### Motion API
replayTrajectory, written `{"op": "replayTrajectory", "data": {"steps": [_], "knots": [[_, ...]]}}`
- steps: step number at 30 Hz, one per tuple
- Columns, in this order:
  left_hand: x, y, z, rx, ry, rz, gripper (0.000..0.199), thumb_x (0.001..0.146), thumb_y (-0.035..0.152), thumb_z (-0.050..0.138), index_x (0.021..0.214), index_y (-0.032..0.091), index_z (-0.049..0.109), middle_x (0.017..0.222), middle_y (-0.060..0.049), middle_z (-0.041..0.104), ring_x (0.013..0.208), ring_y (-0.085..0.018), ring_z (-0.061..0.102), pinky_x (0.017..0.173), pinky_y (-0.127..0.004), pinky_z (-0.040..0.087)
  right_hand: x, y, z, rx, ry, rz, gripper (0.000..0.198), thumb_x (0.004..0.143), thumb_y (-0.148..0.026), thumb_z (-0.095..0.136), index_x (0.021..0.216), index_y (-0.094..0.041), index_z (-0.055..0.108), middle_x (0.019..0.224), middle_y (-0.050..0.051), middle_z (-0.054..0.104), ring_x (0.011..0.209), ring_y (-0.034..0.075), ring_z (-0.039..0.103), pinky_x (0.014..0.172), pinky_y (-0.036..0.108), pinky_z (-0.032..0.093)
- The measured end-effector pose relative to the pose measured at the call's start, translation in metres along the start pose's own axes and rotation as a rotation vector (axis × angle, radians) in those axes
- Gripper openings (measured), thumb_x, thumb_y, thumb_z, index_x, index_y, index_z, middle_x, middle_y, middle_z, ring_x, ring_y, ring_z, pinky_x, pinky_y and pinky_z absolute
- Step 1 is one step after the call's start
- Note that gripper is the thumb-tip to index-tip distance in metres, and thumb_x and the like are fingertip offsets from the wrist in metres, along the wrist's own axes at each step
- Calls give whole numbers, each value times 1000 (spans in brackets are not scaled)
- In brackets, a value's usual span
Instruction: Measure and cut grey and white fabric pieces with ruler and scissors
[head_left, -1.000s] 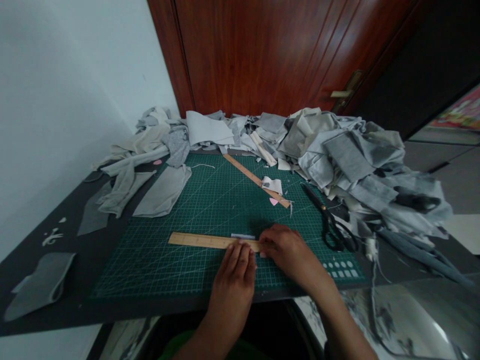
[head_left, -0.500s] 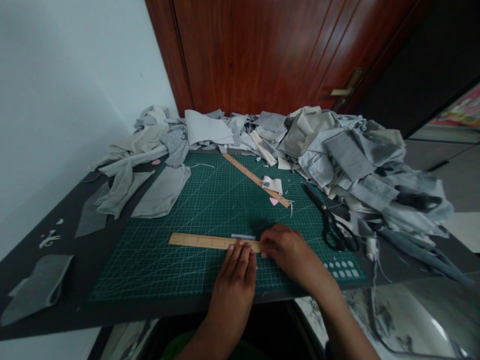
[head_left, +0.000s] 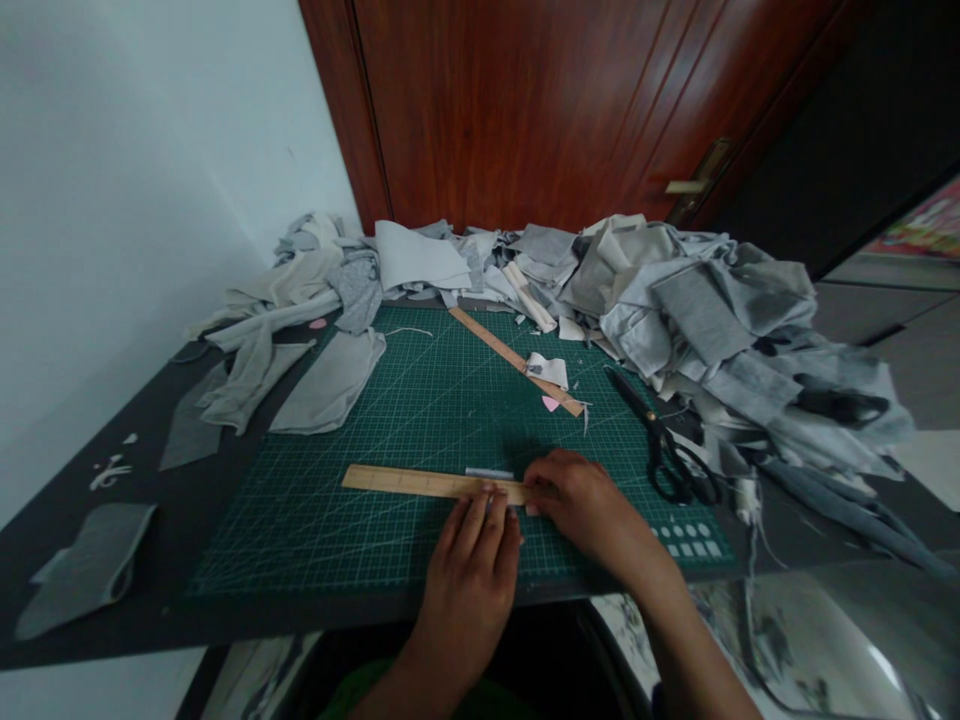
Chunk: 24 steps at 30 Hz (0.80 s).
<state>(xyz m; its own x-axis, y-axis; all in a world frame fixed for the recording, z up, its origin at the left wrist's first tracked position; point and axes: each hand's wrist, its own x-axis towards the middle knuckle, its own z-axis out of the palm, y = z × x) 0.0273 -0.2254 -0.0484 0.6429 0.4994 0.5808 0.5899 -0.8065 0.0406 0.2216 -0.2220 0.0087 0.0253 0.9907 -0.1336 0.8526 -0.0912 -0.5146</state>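
Observation:
A wooden ruler point(head_left: 409, 481) lies nearly level across the front of the green cutting mat point(head_left: 300, 530). My left hand point(head_left: 480, 545) rests with outstretched fingers on the ruler's right half, fingertips on its near edge. At the ruler's right end my right hand point(head_left: 574, 500) is closed, thumb and fingers pinching it. A narrow pale grey fabric strip point(head_left: 489, 473) shows just past the far edge of the ruler; the rest of that piece is covered.
Black scissors point(head_left: 660, 440) lie on the right of the mat. Farther back a second wooden ruler point(head_left: 487, 339) runs slantwise under a small white scrap point(head_left: 547, 371), near a pink chalk piece point(head_left: 551, 403). Heaped grey fabric point(head_left: 697, 300) lines the back and right; a folded grey piece point(head_left: 94, 570) sits left.
The view has shifted slightly, so everything appears a little farther right. My left fingers are spread slightly more on the ruler; my right hand keeps its place at the end.

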Motion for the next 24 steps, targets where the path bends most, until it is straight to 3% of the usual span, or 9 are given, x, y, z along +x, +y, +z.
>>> {"op": "replayTrajectory", "data": {"steps": [7, 10, 15, 21, 24], "knots": [[-10, 11, -5, -28, 124, 103, 24, 102, 27, 54, 94, 12, 70, 97, -8, 76, 93, -25, 68, 88, -42, 48, -3, 0, -2, -6, -2, 2, 14, 84, -15, 70, 93, -27, 71, 97, 1, 67, 98, 21, 62, 86, 32, 38], [-15, 12, -2, -31, 128, 106, 28, 103, 30, 53, 96, 10, 71, 100, -11, 76, 95, -26, 68, 90, -43, 47, -7, -7, -5, -23, 11, -10, 15, 83, -28, 77, 95, -26, 69, 97, 1, 66, 101, 23, 61, 86, 35, 37], [-21, 10, 0, -52, 145, 143, 26, 101, 33, 56, 99, 11, 70, 100, -10, 76, 91, -25, 68, 85, -43, 47, -8, -21, 6, -212, 101, 54, 33, 83, -51, 77, 94, -23, 66, 96, 6, 66, 99, 29, 60, 84, 41, 37], [-27, 2, -4, -151, 216, 306, 21, 95, 35, 67, 89, 15, 70, 91, -4, 75, 86, -20, 66, 86, -38, 47, -7, -31, 15, -343, 98, 109, 37, 85, -50, 75, 105, -21, 64, 108, 12, 65, 105, 35, 58, 88, 48, 40], [-29, 2, -7, -169, 278, 264, 21, 96, 35, 65, 94, 15, 71, 89, -4, 74, 87, -20, 64, 86, -38, 47, -7, -34, 14, -333, 100, 107, 39, 85, -45, 77, 114, -23, 64, 112, 12, 63, 109, 34, 57, 96, 51, 39]]}}
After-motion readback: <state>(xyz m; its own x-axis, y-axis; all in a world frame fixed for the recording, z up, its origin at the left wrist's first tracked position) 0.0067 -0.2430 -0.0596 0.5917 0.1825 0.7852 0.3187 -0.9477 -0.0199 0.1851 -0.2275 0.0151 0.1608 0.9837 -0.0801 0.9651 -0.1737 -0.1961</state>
